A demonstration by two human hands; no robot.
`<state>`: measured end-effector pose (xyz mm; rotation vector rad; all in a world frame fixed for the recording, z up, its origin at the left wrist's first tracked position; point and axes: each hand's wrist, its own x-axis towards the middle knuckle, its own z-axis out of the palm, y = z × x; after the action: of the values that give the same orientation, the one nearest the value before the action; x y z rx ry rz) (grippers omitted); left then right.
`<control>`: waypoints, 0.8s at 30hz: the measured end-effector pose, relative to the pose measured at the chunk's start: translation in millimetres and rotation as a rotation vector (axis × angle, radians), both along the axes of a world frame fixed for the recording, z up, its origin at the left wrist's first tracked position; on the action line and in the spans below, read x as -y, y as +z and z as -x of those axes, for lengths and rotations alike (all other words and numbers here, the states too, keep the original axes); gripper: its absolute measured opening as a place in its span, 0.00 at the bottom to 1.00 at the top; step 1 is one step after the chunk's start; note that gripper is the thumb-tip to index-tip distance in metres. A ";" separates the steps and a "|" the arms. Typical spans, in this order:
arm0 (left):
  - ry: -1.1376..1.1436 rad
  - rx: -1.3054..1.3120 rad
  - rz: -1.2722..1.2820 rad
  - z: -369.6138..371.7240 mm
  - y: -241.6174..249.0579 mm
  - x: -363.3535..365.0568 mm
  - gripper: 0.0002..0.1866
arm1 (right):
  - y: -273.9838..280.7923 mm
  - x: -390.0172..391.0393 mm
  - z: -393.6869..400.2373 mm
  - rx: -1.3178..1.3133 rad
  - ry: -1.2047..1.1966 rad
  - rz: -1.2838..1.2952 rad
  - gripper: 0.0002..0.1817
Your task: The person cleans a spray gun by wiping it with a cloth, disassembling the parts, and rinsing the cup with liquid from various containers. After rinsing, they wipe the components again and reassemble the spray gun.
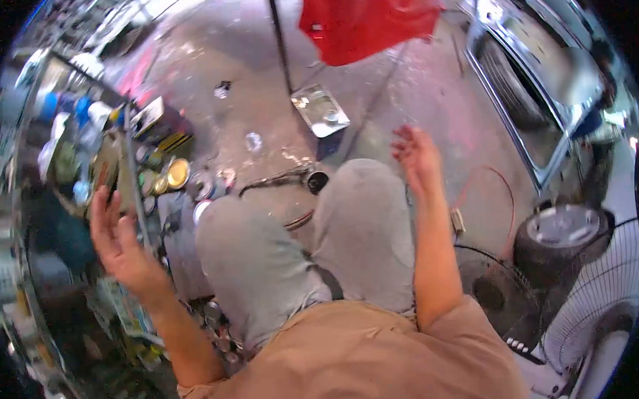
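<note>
Seated view down over our own knees (300, 237) in grey trousers, concrete floor (257, 109) beyond.

Largest first: a car door panel (537, 87) lies at upper right, a red cloth (368, 16) hangs at top centre. A fan cage (592, 293) and a small wheel (563, 234) sit low right, close by our right elbow. A crowded shelf rack (65, 162) of cans and bottles stands at left, blurred. Smaller: a flat metal tray (320, 109) on the floor, round tin lids (177, 172) near the rack, a dark hose (275, 179) by the knees.

Risk, as we judge it: the left hand (119, 235) is raised right beside the rack; a careless sweep could knock cans off it. The fan cage near the right arm could catch a sleeve.

Grip: left hand spread, fingers up, holding nothing, nearest the rack edge. Right hand (417, 155) loosely spread, empty, hovering just past the right knee, touching nothing.
</note>
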<state>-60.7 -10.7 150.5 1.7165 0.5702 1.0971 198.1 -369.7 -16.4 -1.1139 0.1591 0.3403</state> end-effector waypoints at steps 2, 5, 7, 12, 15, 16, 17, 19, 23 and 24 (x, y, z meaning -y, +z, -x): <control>-0.188 -0.017 -0.107 -27.8 14.8 9.6 0.24 | -71.8 14.0 0.8 -0.200 -0.015 0.019 0.13; -0.422 -0.197 -0.167 -66.6 15.2 35.4 0.24 | -179.0 25.9 30.7 -0.481 0.020 0.106 0.11; -0.565 -0.496 -0.528 -82.5 -7.4 35.5 0.24 | -231.2 21.3 59.0 -0.373 0.299 0.385 0.11; -0.653 -0.927 -0.397 -91.5 -50.7 68.8 0.25 | -297.5 13.8 117.9 -0.076 0.523 0.738 0.13; -0.617 -0.780 -0.208 -88.9 -58.1 49.2 0.24 | -308.0 4.3 109.6 -0.036 0.495 0.919 0.14; -0.592 -0.744 -0.098 -90.6 -58.7 44.9 0.23 | -304.0 1.8 105.4 -0.078 0.504 0.921 0.15; -0.541 -0.791 -0.138 -92.1 -58.7 42.1 0.23 | -300.1 -0.5 103.6 -0.121 0.515 0.921 0.16; -0.513 -0.801 -0.092 -95.4 -53.8 45.4 0.23 | -275.5 -6.2 98.9 -0.144 0.528 0.927 0.17; -0.589 -0.792 -0.261 -93.5 -63.0 39.4 0.22 | -259.4 -11.8 100.8 -0.034 0.419 0.890 0.19; -0.600 -0.804 -0.271 -91.3 -65.1 38.0 0.22 | -258.6 -14.1 102.4 0.004 0.366 0.864 0.19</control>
<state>30.6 -48.7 85.3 2.3515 0.3363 0.0269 95.7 -355.6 -275.1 -2.0084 0.0956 0.6245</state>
